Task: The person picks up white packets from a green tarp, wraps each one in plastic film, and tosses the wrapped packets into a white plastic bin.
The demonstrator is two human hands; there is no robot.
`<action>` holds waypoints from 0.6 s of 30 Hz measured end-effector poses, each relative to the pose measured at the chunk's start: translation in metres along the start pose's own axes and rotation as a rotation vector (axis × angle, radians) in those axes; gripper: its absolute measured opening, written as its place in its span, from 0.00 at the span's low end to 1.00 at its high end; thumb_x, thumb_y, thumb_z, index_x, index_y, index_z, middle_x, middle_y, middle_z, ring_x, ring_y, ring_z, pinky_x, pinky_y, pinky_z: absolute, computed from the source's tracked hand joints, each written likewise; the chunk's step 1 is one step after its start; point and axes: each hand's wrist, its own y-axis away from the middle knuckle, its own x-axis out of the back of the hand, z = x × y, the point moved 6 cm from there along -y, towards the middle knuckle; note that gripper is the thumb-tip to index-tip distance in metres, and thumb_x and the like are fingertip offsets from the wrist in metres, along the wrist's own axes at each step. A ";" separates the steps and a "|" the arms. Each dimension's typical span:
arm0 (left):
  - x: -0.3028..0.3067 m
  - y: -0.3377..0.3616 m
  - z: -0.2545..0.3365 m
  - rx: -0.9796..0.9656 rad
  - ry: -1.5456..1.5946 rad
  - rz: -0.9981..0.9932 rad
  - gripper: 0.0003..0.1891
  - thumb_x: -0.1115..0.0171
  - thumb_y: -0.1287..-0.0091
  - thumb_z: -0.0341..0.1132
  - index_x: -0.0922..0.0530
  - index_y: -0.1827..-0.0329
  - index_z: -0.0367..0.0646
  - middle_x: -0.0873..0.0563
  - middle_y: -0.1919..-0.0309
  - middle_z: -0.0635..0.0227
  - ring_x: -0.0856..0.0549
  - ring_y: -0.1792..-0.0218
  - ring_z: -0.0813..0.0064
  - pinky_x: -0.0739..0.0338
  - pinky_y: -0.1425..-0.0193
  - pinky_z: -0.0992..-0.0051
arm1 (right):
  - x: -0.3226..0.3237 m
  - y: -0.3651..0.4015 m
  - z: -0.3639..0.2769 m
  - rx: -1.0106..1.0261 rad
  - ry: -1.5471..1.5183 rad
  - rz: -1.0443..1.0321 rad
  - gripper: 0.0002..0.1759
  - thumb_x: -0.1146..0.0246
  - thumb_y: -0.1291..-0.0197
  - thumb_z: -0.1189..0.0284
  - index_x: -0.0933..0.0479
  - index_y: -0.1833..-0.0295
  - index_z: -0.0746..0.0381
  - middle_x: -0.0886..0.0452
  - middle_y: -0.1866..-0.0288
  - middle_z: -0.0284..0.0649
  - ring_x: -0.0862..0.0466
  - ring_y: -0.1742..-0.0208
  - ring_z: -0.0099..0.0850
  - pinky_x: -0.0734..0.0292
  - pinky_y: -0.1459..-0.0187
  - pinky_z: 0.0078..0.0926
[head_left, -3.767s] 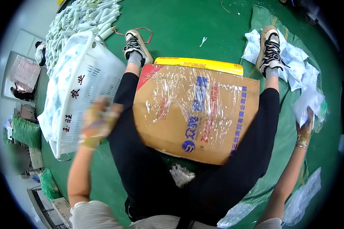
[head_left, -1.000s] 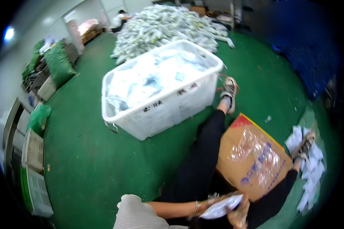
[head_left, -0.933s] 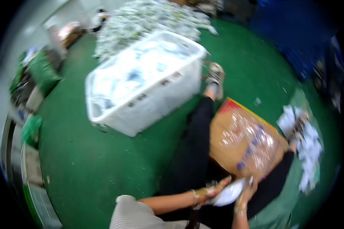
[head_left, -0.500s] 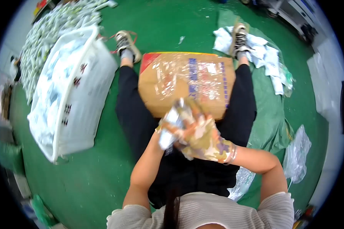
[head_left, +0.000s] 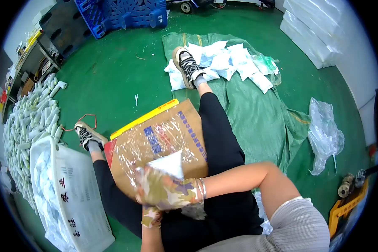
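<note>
My right hand (head_left: 170, 191), in a camouflage glove, is closed and blurred in front of my lap. A white packet (head_left: 170, 163) sticks out just beyond its fingers, over the box. Below it is my left hand (head_left: 151, 216), in a matching glove; its fingers are hidden behind the right hand. A scrap of clear plastic (head_left: 195, 211) shows beneath my right wrist. Between my legs sits a cardboard box (head_left: 128, 153) with shiny tape, blue print and a yellow far edge.
At left stands a white crate (head_left: 84, 197) full of white packets, beside a heap of wrapped pale pieces (head_left: 42, 109). White packets (head_left: 222, 61) lie on a green sheet (head_left: 256, 122) around my right foot. Clear plastic (head_left: 323, 134) lies right; a blue pallet (head_left: 134, 14) stands behind.
The view has turned to the right, so the box and crate appear further left. My hands are lower in the view, and the white packet now extends beyond the right glove.
</note>
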 end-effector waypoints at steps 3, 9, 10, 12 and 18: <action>0.070 -0.021 0.003 0.037 -0.184 -0.021 0.36 0.38 0.38 0.56 0.34 0.35 0.38 0.18 0.52 0.58 0.16 0.63 0.64 0.18 0.70 0.70 | 0.026 -0.002 0.061 -0.009 -0.474 -0.057 0.26 0.40 0.43 0.64 0.33 0.41 0.63 0.30 0.43 0.43 0.28 0.42 0.32 0.31 0.38 0.32; 0.257 0.053 0.243 -0.823 -0.816 0.986 0.30 0.46 0.30 0.48 0.34 0.31 0.38 0.24 0.40 0.53 0.22 0.41 0.63 0.23 0.44 0.67 | 0.168 0.147 0.472 -1.149 0.663 0.273 0.34 0.34 0.54 0.54 0.26 0.47 0.70 0.21 0.49 0.56 0.19 0.48 0.46 0.22 0.48 0.39; 0.290 0.072 0.280 -0.839 -1.002 1.104 0.29 0.46 0.30 0.48 0.33 0.32 0.38 0.23 0.40 0.53 0.22 0.42 0.63 0.24 0.43 0.67 | 0.176 0.170 0.498 -1.385 0.848 0.198 0.40 0.34 0.54 0.51 0.29 0.43 0.71 0.23 0.44 0.55 0.20 0.43 0.47 0.24 0.44 0.39; 0.355 0.098 0.338 -0.723 -1.364 1.264 0.27 0.47 0.30 0.48 0.31 0.34 0.38 0.23 0.41 0.53 0.22 0.42 0.62 0.25 0.42 0.67 | 0.194 0.185 0.525 -1.668 0.698 0.192 0.44 0.37 0.52 0.47 0.34 0.37 0.68 0.26 0.38 0.52 0.23 0.39 0.46 0.26 0.41 0.39; 0.519 0.121 0.376 -0.077 -1.661 1.187 0.23 0.50 0.28 0.47 0.25 0.39 0.37 0.20 0.44 0.53 0.21 0.43 0.61 0.29 0.38 0.68 | 0.156 0.178 0.607 -1.815 0.636 0.032 0.65 0.36 0.62 0.32 0.47 0.24 0.62 0.41 0.25 0.51 0.37 0.27 0.48 0.35 0.33 0.53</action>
